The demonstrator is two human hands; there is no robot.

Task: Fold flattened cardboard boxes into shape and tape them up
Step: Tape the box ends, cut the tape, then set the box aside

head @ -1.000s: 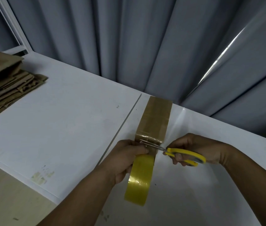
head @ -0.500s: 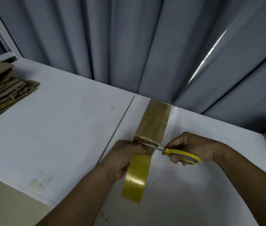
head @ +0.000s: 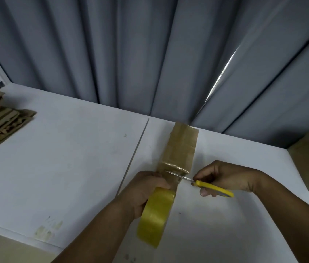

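The cardboard box (head: 181,149), folded and taped, lies near the desk's (head: 64,168) back edge. The left hand (head: 146,192) grips the yellow tape roll (head: 155,219) at its near end; the right hand (head: 225,177) grips yellow-handled scissors (head: 206,186), blades at the tape.

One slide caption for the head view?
Left hand holds the tape roll; right hand cuts tape with yellow scissors at the cardboard box.

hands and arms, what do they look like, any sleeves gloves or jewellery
The left hand and right hand are bare, with no gloves. No rings, watch or wristbands show. The left forearm and right forearm are uncovered as far as the frame shows, so no sleeve is visible.
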